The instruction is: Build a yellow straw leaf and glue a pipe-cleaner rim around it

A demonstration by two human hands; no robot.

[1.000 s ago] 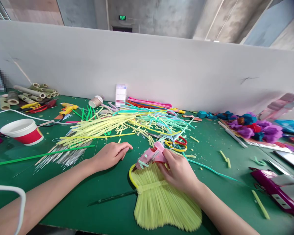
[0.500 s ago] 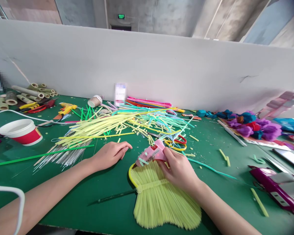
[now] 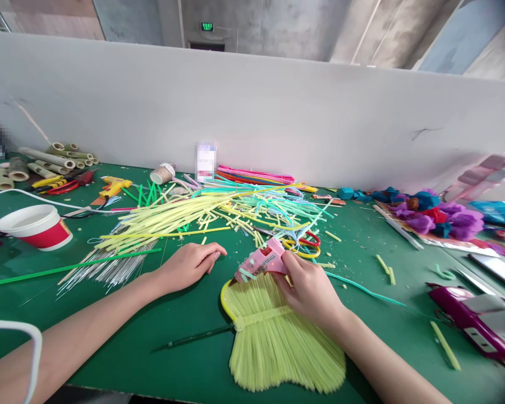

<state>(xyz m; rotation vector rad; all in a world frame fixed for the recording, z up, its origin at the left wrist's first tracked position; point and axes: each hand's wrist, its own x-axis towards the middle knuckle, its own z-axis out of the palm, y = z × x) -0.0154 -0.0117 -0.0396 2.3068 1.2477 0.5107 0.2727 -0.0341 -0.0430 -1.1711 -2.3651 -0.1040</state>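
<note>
My right hand [image 3: 305, 280] grips a pink hot glue gun [image 3: 264, 260]. The gun's tip points down and left at the upper left edge of a wing-shaped piece of yellow-green pipe cleaners [image 3: 286, 350]; whether it touches cannot be made out. A bright yellow rim [image 3: 224, 303] curves along that edge, and a dark green stem [image 3: 197, 338] sticks out to the left. To the left of the gun, my left hand [image 3: 197, 261] rests on the table, holding nothing, its fingers loosely bent with the index finger stretched forward.
A pile of yellow pipe cleaners [image 3: 180, 210] and silvery wires [image 3: 109, 264] lies ahead. To the left are a paper cup [image 3: 37, 227], a yellow glue gun [image 3: 114, 186] and bamboo pieces [image 3: 53, 160]. A purple power strip [image 3: 473, 322] and crepe-paper flowers [image 3: 437, 213] lie right.
The glue gun and my right hand have shifted very slightly up and to the right. My left hand and the pipe-cleaner piece stay where they were.
</note>
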